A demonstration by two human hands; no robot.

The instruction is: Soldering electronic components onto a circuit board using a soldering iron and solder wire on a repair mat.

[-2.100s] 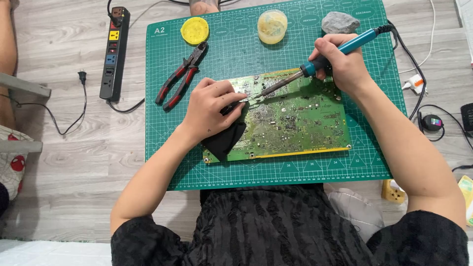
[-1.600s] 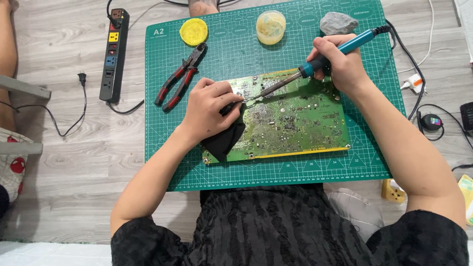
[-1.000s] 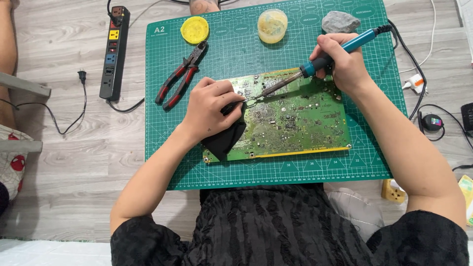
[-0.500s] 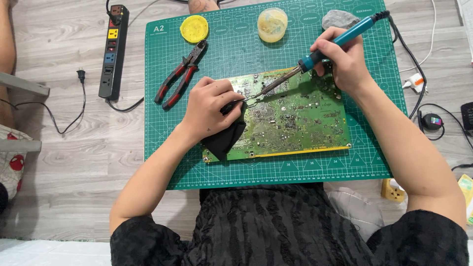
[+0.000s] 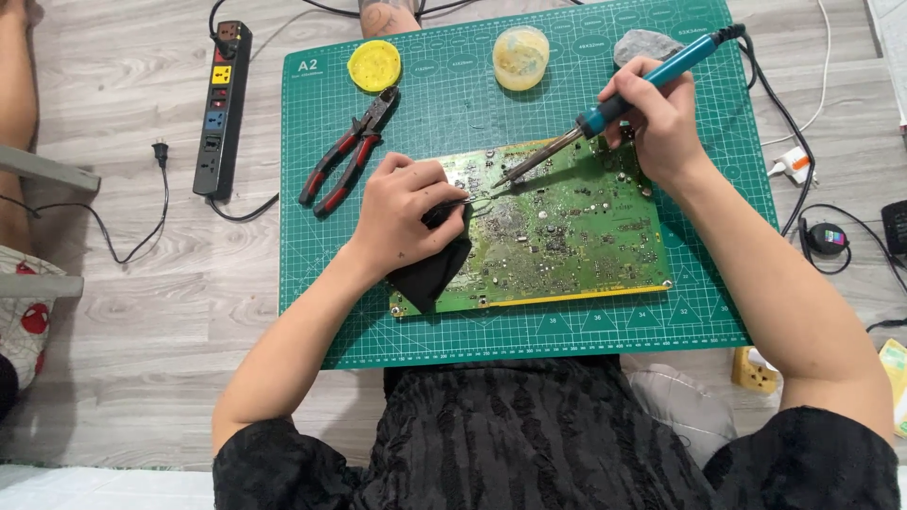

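— Grey wooden floor was under everything, and on it lay a green cutting mat [image 5: 453, 104]. Where was the work on that mat?

— On the middle of the mat lay a green circuit board [image 5: 567, 227], flat, with its long side going left to right. The 2 hands met over its upper left part.

— What did the right hand do?

— The right hand [image 5: 657, 118] was closed around the blue handle of a soldering iron [image 5: 605, 109], like one holds a pen. The long axis of the iron went from upper right, where the cord left it, down to lower left. Its tip stood on the board or just above it; I could not tell if it touched.

— And the left hand?

— The left hand [image 5: 411, 212] rested on the left end of the board, on top of a black cloth [image 5: 430, 274]. Its fingers were pinched on a thin metal tool, probably tweezers [image 5: 477, 196], which pointed to the right. So the 2 tips faced each other, very near, and the left hand was the nearer one to that spot.

— What else was on the mat?

— Red-handled pliers [image 5: 345, 161] lay left of the board, well apart from the hand. Near the top edge were a yellow sponge [image 5: 374, 64], a small round jar [image 5: 521, 57] and a grey lump [image 5: 642, 42] behind the right hand. A black power strip [image 5: 222, 104] lay on the floor, left of the mat.
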